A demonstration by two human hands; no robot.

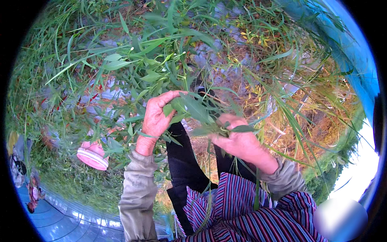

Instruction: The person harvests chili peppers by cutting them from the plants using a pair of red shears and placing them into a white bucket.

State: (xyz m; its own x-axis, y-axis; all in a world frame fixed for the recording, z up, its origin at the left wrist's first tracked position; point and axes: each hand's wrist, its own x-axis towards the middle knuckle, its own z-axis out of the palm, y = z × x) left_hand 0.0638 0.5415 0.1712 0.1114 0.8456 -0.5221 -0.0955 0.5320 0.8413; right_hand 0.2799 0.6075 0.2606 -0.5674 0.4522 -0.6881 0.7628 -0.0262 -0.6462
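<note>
My left hand (157,113) is curled about the leaves of a green chilli plant (152,75), its thumb stretched along the top. The fingertips are hidden behind the foliage. To its right, my right hand (239,137) is blurred and closed on a bunch of leafy stems (223,130). Broad leaves (196,107) from this bunch lie between the two hands. The plant beyond my left hand carries small white flower buds. Several red chilli peppers (94,96) hang among the foliage to the left.
A pink bucket (92,155) stands among the plants at left. Tall grass (290,112) leans in from the right. Grey mulch sheeting (208,56) shows between stems. Blue sheeting (347,45) bounds the upper right. Other people (33,190) are at the far left edge.
</note>
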